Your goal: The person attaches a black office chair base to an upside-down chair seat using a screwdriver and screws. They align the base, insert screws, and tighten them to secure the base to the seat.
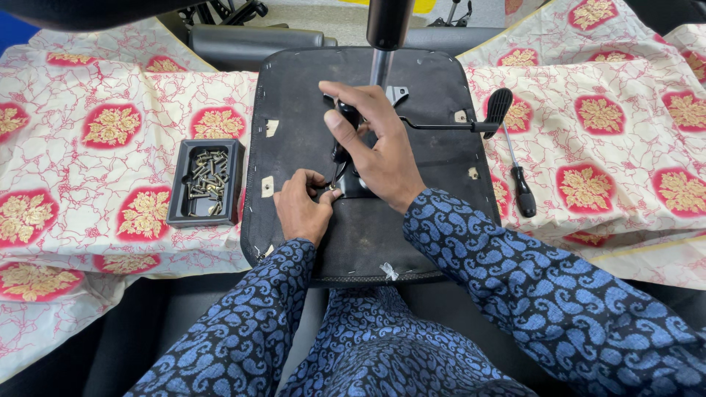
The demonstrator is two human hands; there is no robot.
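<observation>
A: What's the biggest thing there?
B: A cream cloth with red and gold motifs, and on it an upturned black chair seat, with its lever pointing right

A: And the hands?
B: The right hand grips a black-handled screwdriver at the seat's middle plate; the left hand pinches a small screw at its tip

A: Anything smaller nearby?
B: A black tray of screws left of the seat, a spare screwdriver lying right

surface — cream-and-red floral cloth | on it — upturned black seat base, screw tray, screwdriver
</observation>
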